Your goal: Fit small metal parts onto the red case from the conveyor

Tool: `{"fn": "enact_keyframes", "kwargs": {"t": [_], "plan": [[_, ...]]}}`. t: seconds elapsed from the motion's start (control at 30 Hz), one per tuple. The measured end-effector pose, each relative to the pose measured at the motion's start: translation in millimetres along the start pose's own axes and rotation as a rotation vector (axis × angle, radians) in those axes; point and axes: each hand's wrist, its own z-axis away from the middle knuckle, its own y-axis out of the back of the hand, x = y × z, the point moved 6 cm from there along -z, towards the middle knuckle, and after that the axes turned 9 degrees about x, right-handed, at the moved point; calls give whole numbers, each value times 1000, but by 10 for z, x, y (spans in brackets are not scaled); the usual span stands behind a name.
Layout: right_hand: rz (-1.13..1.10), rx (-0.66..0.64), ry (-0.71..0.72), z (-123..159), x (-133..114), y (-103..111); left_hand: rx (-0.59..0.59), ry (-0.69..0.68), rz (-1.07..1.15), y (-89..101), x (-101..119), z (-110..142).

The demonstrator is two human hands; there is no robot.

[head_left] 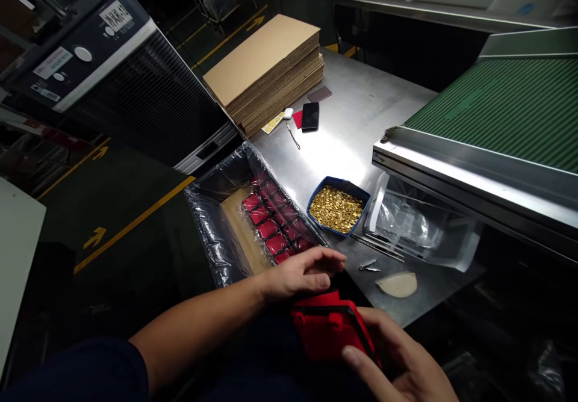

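My right hand (pixel 397 354) grips a flat red case (pixel 327 330) with a black edge, low in the view. My left hand (pixel 302 272) lies flat just above that case, holding nothing, with its fingertips near the steel table's edge. Beyond it stands a cardboard box (pixel 230 233) lined with clear plastic, holding rows of similar red cases (pixel 271 227). A blue tray (pixel 336 208) of small gold parts sits on the steel table (pixel 361 107) to the right of the box.
A clear plastic bag (pixel 418 224), thin metal rods (pixel 377 247), small clippers (pixel 369 265) and a beige pad (pixel 397 283) lie on the table. Behind them are stacked cardboard sheets (pixel 264 68) and a black phone (pixel 310 116). A green conveyor belt (pixel 497 104) runs along the right.
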Motion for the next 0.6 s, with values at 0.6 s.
{"fn": "enact_keyframes", "kwargs": {"t": [0.6], "plan": [[848, 373, -453, -1165, 1617, 502, 476, -184, 397, 25, 180, 155]]}}
